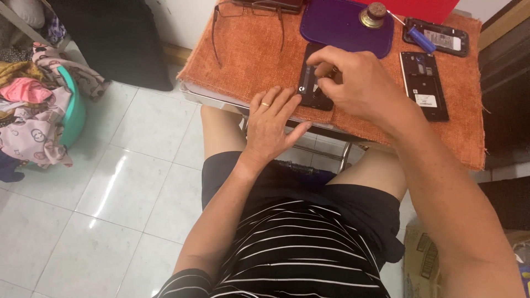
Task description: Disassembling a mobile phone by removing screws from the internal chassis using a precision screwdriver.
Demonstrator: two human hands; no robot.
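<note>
A view from above of a seated person in a black-and-white striped shirt and dark shorts, working at a small table [210,98] covered with an orange woven cloth [248,49].

An opened black phone [309,83] lies near the front edge of the cloth, directly ahead of the person. The left hand [273,124] rests flat beside it, its fingers [287,99] spread and pressing the phone's lower left edge to steady it; it holds nothing. The right hand [353,83] hovers over the phone's upper part with thumb and forefinger pinched narrowly together on something too small to make out, perhaps a tiny part or screw.

To the right lies a second opened phone [424,85], its insides showing. Behind it is a phone back cover [439,37], with a blue-handled screwdriver [419,37] resting beside it. A purple tray [342,25] sits at the back, carrying a small round brass pot with a cork lid [374,14]. A pair of glasses [243,14] lies at the back left.

For this delicate pinching work, it seems best to keep the left hand pressing firmly so the phone cannot slide on the rough cloth, and to lift the small piece straight upward, slowly, so it does not drop into the weave.

On the tiled floor to the left, a green basket [74,113] overflows with clothes.
</note>
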